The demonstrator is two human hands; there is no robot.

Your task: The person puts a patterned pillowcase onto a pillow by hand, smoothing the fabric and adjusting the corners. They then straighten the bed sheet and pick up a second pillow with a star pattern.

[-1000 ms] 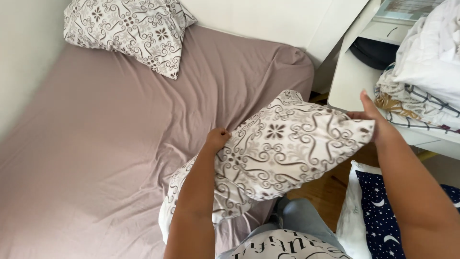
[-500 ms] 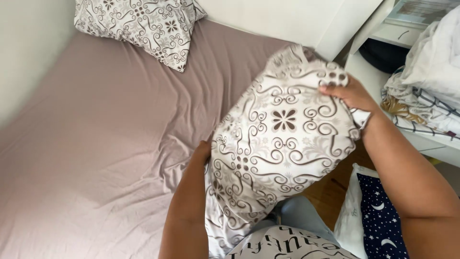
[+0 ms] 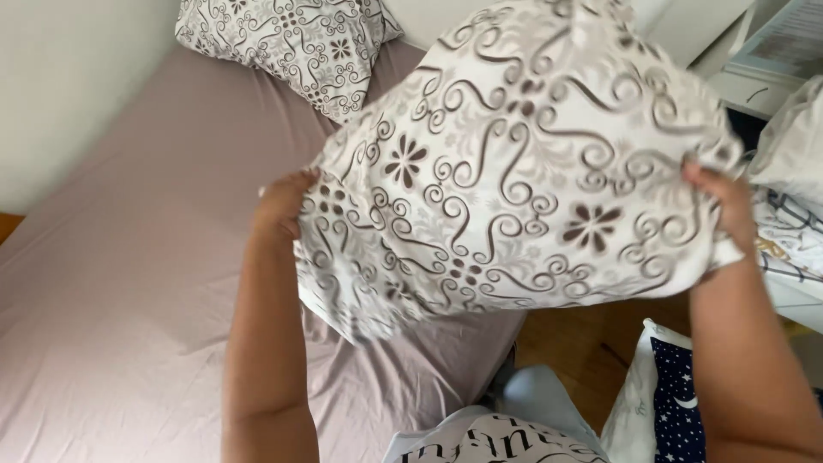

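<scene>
A bed (image 3: 129,283) covered with a mauve fitted sheet is spread below and to the left of the hands, filling most of the view. A large patterned pillow (image 3: 523,163), white with brown and grey scrolls and flowers, is held up in the air between the hands, above the near right corner of the bed. Its long axis is stretched roughly from side to side, from one hand to the other, with its bulk lifted up and away from the body. The left hand (image 3: 281,204) is closed on the pillow's left edge and the right hand (image 3: 724,201) is clamped on its right corner, so the hands are kept wide apart; neither can be called nearer, since both are touching the cover. The fingertips are partly hidden in the fabric. A second pillow (image 3: 287,43) in the same pattern is laid at the head of the bed, well beyond the left hand. To the right of the right hand, heaped white bedding (image 3: 793,171) is seen on white furniture. Below the right forearm, a dark blue cushion (image 3: 677,403) with stars and moons is seen on the wooden floor (image 3: 570,343).
</scene>
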